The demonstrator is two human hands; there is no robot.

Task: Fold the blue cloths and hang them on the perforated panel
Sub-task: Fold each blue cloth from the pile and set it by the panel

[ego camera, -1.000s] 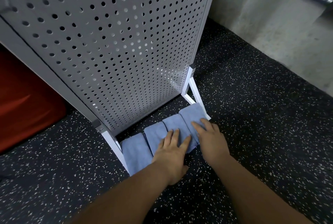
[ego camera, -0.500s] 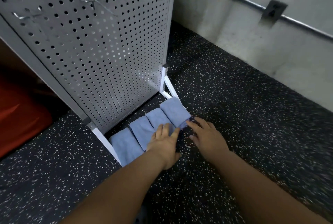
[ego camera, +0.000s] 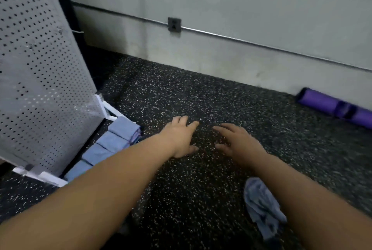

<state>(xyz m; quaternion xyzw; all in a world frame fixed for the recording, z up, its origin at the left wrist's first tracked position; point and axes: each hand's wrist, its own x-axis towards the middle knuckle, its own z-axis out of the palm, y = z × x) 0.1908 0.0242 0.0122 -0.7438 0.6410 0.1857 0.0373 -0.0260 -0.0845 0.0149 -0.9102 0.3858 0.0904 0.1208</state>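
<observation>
- Swinging rightward since half a second ago: leaving the folded blue cloths [ego camera: 112, 142], where both hands were resting, and reaching out over the bare speckled floor [ego camera: 201, 92], with the perforated panel [ego camera: 40, 80] sliding to the left edge of the head view.
- Holding the left hand [ego camera: 179, 139] flat, palm down, fingers straight and slightly spread, gripping nothing; hovering over or just touching the floor, hard to tell which through the blur.
- Holding the right hand [ego camera: 241, 143] unclenched beside it, fingers stretched toward the left hand, also empty.
- Finding four folded blue cloths lying in a row on the floor along the panel's white base frame [ego camera: 109, 109], each touching the next, none hanging yet.
- Noting one crumpled blue cloth [ego camera: 261, 207] lying unfolded on the floor just beside the right forearm, nearer the body than either hand.
- Passing over, well apart by the wall: a purple rolled mat [ego camera: 332, 107], a wall outlet [ego camera: 174, 24] and a metal conduit [ego camera: 261, 45].
- Judging the step in hand: moving between cloths, with four folded and one still to fetch.
- Probably needing next: drawing the right hand back to the crumpled cloth, pinching it, spreading it flat on the open floor for folding, and leaving the hanging on the panel until afterwards.
</observation>
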